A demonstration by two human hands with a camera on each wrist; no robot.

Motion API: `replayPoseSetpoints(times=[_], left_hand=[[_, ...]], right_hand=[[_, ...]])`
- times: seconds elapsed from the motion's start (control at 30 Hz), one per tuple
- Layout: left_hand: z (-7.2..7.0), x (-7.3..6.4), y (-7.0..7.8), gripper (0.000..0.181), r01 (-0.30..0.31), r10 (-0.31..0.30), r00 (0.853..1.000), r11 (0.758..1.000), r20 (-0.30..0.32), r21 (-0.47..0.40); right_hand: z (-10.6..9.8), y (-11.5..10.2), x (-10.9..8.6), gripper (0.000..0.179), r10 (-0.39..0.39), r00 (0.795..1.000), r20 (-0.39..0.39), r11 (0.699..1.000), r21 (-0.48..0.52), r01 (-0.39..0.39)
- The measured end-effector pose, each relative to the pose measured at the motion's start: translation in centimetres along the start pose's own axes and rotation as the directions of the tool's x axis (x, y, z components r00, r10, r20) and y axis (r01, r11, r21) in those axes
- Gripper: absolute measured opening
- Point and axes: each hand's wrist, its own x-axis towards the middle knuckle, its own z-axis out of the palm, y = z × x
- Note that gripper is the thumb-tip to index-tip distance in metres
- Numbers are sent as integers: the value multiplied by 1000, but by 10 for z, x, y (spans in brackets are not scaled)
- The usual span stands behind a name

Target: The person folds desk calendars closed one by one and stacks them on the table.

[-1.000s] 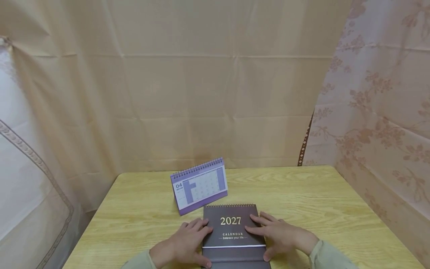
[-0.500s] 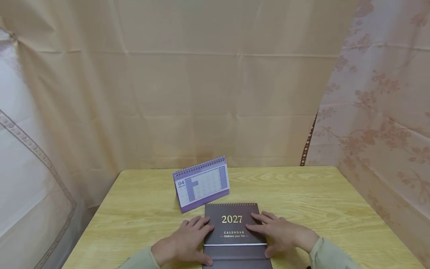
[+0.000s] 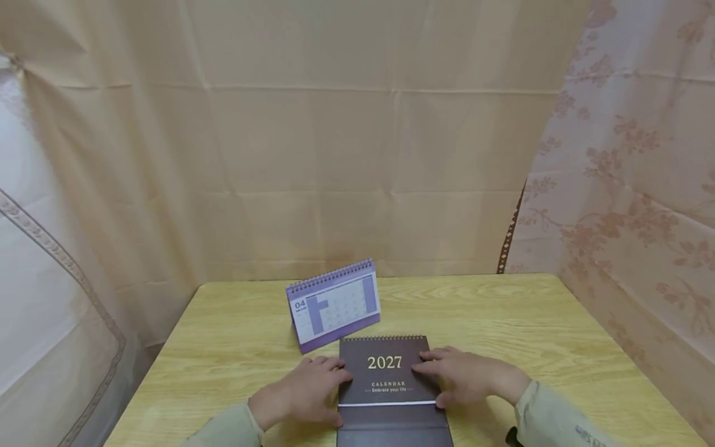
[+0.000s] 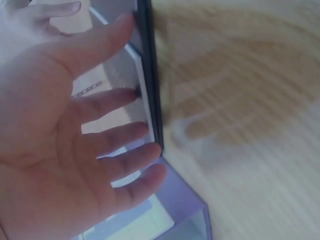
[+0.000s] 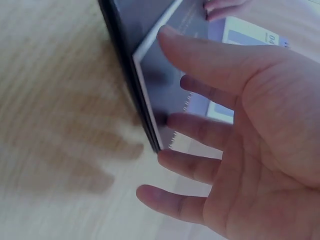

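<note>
A dark brown desk calendar (image 3: 385,370), marked 2027 in gold, lies at the table's front with its spiral binding at the far end. Along its left edge is my left hand (image 3: 307,392), fingertips right at the cover. My right hand (image 3: 468,375) is at the opposite edge, its index and middle fingertips over the cover. In the left wrist view the left hand's fingers (image 4: 125,97) are spread and only slightly bent. The right wrist view shows the right hand's fingers (image 5: 197,130) likewise extended, near the calendar's edge.
Behind the brown calendar, a purple desk calendar (image 3: 335,305) stands propped like a tent, its page showing 04. Both are on a yellow wood-grain table (image 3: 503,316). A beige curtain (image 3: 357,155) hangs behind, with floral cloth (image 3: 631,186) on the right.
Both thumbs have moved slightly away from me along the calendar's sides. The brown calendar stays in nearly the same place, and the head view has shifted slightly.
</note>
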Motion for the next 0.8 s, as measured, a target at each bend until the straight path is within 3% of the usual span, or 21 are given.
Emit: replayPoseSetpoints(times=[0.1,0.17,0.3,0.37,0.53,0.67,0.8], left_hand=[[-8,-3,-4,61,-35,34,999,999,-6,-41],[-14,-5,-10,52,-96,96,995,992,-3,-79],[-30,-10,-20,33,-219,231,972,952,35,-211],[-38,-13,-24,29,-234,258,965,929,52,-287],[-55,-20,-31,31,-173,203,978,907,40,-384],[-62,-26,-36,33,-114,123,992,902,-5,-416],[-69,-34,-43,35,-102,45,989,900,-143,-423]], right_hand=[[-10,1,2,62,-20,999,34,999,30,19],[-20,0,3,59,-21,996,82,998,65,16],[-40,-2,5,50,-20,989,146,992,129,1],[-49,-3,6,48,-18,987,158,988,153,-7],[-65,-2,8,49,-57,988,141,979,203,27],[-68,4,12,47,-68,996,55,969,243,53],[-71,12,23,48,-11,996,-91,940,340,42]])
